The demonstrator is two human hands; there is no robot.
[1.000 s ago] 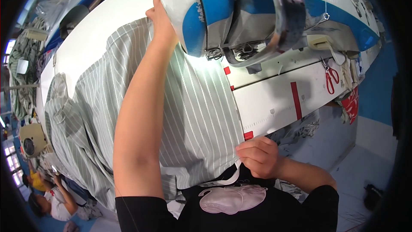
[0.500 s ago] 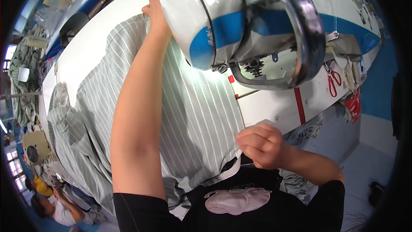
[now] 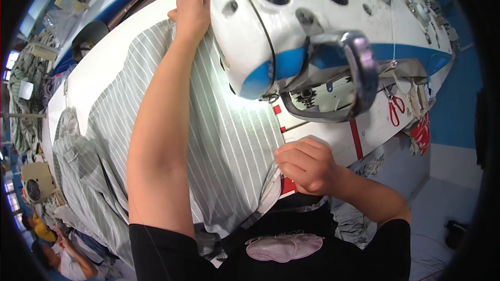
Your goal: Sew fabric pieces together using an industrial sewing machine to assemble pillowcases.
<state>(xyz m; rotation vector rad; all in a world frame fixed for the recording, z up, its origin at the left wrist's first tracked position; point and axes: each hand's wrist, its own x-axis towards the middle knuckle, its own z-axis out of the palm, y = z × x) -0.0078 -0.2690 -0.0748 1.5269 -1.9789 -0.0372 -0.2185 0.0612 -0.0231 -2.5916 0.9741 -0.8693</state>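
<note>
Two bare hands, well apart, on one piece of work: a grey-green woven cloth with white stripes [image 3: 229, 151], spread flat beside and below the front end of a white-and-blue sewing machine head [image 3: 242, 36], on a white curved-looking worktable [image 3: 99, 83]. Left hand [image 3: 191, 14] is at the cloth's far end, just left of the machine head, fingers bent; can't tell whether it grips or only presses. Right hand [image 3: 307, 166] has thumb and fingers closed on the cloth's right edge, near the body. Cloth lies smooth between the hands, brightly lit close to the machine; left part is bunched into folds and hangs toward the near side. Needle area is hidden from this angle. Curved shiny chrome bar [image 3: 364, 73] sticks out from the machine head, right of the cloth. Small red square marker [image 3: 277, 109] sits right by the cloth's right edge; red tape strip [image 3: 355, 138] crosses the table further right. Red-handled scissors [image 3: 396, 110] lie beyond that, near a bright red patterned fabric scrap [image 3: 421, 132]. Left rim: beige boxy machine [image 3: 36, 182], plus a person in a white top [image 3: 73, 265] at lower left.
</note>
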